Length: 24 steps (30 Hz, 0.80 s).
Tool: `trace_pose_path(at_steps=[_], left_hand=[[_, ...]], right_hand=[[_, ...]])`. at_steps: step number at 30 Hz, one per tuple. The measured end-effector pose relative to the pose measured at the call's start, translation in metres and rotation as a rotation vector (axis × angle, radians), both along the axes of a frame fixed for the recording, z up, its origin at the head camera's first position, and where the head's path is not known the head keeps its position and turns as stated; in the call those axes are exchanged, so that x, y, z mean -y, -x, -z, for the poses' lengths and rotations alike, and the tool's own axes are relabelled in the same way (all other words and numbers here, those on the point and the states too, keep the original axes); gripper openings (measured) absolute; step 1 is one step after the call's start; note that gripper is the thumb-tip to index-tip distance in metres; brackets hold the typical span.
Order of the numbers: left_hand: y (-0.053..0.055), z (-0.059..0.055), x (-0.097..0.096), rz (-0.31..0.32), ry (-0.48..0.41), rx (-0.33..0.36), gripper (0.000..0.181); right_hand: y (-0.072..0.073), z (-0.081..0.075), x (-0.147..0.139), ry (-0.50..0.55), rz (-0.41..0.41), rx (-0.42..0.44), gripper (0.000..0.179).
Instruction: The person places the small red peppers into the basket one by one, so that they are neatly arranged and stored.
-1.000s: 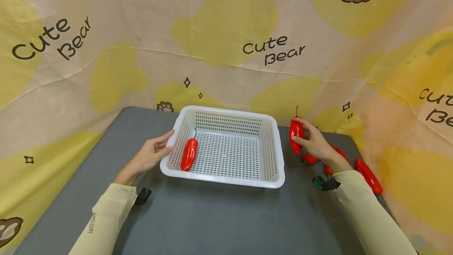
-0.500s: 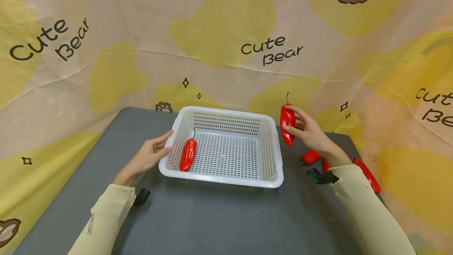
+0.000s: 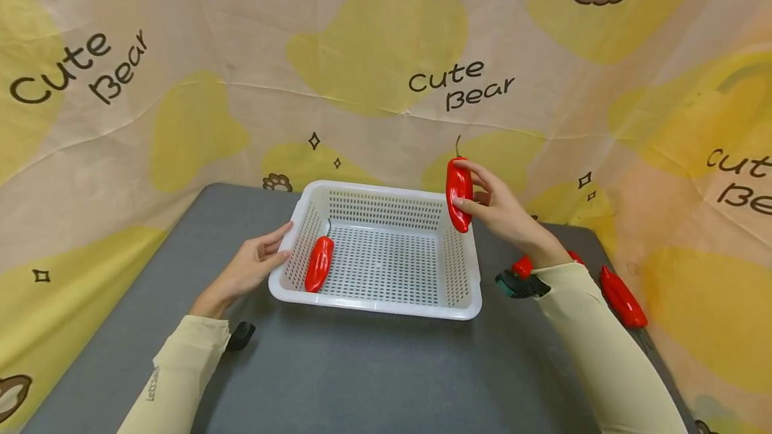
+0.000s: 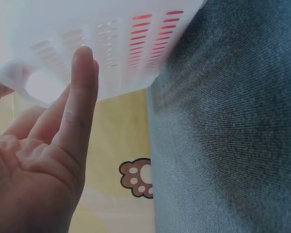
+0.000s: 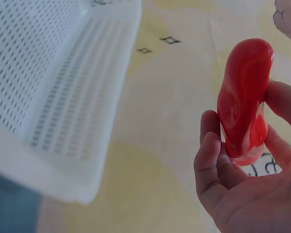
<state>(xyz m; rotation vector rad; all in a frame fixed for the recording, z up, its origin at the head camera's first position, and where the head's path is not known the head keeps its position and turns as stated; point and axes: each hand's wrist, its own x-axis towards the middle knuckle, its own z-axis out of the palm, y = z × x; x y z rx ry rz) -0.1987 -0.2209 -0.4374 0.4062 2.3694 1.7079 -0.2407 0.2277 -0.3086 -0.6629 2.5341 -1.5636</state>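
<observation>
My right hand (image 3: 497, 209) holds a glossy red pepper (image 3: 459, 194) with a thin stem upright over the right back corner of a white plastic basket (image 3: 376, 308). In the right wrist view, fingers and thumb pinch the held pepper (image 5: 245, 97) from both sides, and the basket's slotted end wall (image 5: 82, 92) is to the left. At the basket's left rim, my left hand (image 3: 247, 266) grips the edge. One long finger (image 4: 80, 97) lies along the outer wall in the left wrist view. Inside the basket, another red pepper (image 3: 319, 264) lies by the left wall.
To the right on the grey table (image 3: 374, 374) lies a red pepper (image 3: 623, 297), with more red pieces (image 3: 522, 266) partly hidden behind the right wrist. A printed cloth (image 3: 362, 52) hangs at the back and sides, close to the table's edges.
My right hand has lifted the pepper from beside the basket and carried it left and up, over the basket's right rim. The left hand stays at the left rim.
</observation>
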Motion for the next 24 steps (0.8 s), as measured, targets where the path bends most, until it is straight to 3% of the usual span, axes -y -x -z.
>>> trace_pose_path(at_steps=[7, 14, 24], left_hand=[[0.000, 0.000, 0.001, 0.002, -0.004, -0.008, 0.065], [0.000, -0.001, 0.001, -0.001, -0.007, -0.008, 0.065], [-0.002, -0.001, 0.001, 0.000, -0.002, -0.016, 0.065]], right_hand=[[0.005, -0.005, 0.024, 0.037, -0.053, -0.027, 0.066], [0.013, 0.003, 0.045, 0.053, -0.083, -0.041, 0.064], [0.024, 0.020, 0.070, 0.107, -0.071, 0.066, 0.064]])
